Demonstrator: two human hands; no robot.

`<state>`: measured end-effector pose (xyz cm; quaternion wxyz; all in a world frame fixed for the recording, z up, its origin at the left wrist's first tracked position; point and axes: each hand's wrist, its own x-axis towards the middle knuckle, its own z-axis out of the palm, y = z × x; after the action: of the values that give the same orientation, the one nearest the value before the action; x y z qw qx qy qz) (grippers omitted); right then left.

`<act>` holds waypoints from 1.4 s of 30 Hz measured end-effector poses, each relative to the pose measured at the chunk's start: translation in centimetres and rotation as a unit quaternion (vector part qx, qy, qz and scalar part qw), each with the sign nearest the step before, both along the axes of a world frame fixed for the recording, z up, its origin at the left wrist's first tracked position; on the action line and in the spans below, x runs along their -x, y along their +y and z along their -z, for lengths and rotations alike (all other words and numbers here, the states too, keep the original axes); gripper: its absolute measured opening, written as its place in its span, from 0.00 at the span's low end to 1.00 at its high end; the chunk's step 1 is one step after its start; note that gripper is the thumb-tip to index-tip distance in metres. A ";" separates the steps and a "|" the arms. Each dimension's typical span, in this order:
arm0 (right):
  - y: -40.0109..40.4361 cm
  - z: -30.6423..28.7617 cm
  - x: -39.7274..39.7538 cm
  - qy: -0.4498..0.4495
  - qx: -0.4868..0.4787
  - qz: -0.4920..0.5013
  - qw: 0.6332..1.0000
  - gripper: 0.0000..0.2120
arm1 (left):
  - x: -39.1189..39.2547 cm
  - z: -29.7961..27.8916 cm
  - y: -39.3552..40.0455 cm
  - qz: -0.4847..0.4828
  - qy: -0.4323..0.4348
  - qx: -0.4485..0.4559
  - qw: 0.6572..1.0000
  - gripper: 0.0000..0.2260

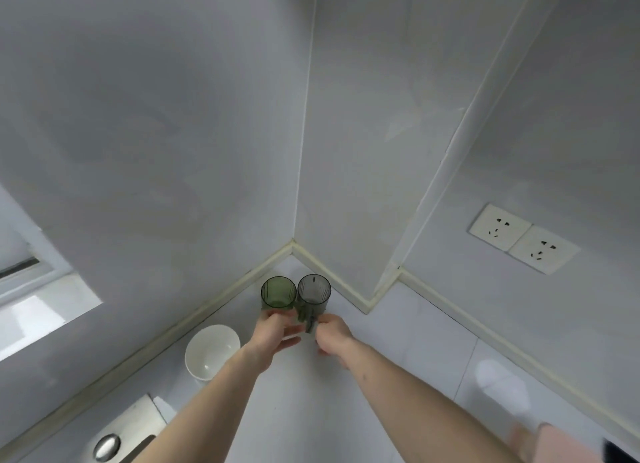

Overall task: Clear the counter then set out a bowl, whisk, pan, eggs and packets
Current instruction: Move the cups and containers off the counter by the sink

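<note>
Your left hand holds the base of the green cup, fingers reaching forward around its lower wall. Your right hand is curled on the handle of the grey cup; whether the left fingers also touch that handle cannot be told. The two cups stand upright, side by side and touching, close to the back corner of the counter, where the wall strips meet. A white bowl sits just left of your left forearm, near the left wall. A metal fitting with a round knob lies at the counter's front-left edge. Two wall sockets are mounted on the right wall, well apart from the cups.

Judged from the task, the cups are being cleared or parked; the bowl is already out.

Risks: lifting both cups together may knock them against each other or the wall; your left forearm, drawn back, could catch the bowl's rim and tip it.
</note>
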<state>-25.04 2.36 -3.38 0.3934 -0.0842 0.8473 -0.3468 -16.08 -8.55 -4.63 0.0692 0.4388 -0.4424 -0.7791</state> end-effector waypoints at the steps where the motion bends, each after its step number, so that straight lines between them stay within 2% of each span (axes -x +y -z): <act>1: -0.1 0.1 0.0 -0.008 0.003 0.004 1.000 0.22 | -0.1 0.0 0.2 -0.002 -0.008 -0.002 1.000 0.08; 3: -0.6 -0.1 -0.1 -0.025 0.017 0.018 0.999 0.19 | 0.2 0.6 0.1 -0.004 -0.027 -0.009 1.000 0.08; 7: -1.2 0.2 0.0 -0.085 0.054 0.075 0.992 0.14 | 1.4 1.8 0.1 -0.005 -0.042 -0.005 0.999 0.15; 14: -1.9 1.9 0.2 -0.160 0.084 0.117 0.977 0.21 | 1.6 2.0 -0.2 -0.054 -0.058 0.029 0.996 0.10; 21: -3.5 1.7 -0.6 -0.199 0.115 0.205 0.951 0.14 | 1.5 1.5 -1.2 -0.080 -0.082 0.084 0.990 0.05; 25: -3.5 1.8 -0.6 -0.226 0.126 0.236 0.937 0.06 | 1.2 1.5 -1.9 -0.084 -0.087 0.096 0.988 0.04; 29: -2.1 2.0 -0.4 -0.187 0.132 0.248 0.941 0.04 | 1.4 1.9 -2.0 -0.068 -0.080 0.087 0.991 0.03; 34: 1.2 1.4 -0.4 -0.116 0.153 0.223 0.956 0.06 | 1.8 2.3 -2.0 -0.043 -0.075 0.119 0.989 0.07; 38: 5.0 -1.0 -2.0 -0.079 0.172 0.195 0.962 0.06 | 0.4 1.2 -0.1 -0.057 -0.069 0.154 0.984 0.07; 42: 10.8 -4.7 -5.2 -0.056 0.178 0.191 0.964 0.07 | -4.1 -1.8 5.1 -0.042 -0.048 0.174 0.983 0.09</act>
<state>-19.88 13.20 1.27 0.3456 0.0303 0.7485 -0.5651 -12.03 -3.50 -2.86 0.1557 0.4750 -0.5549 -0.6650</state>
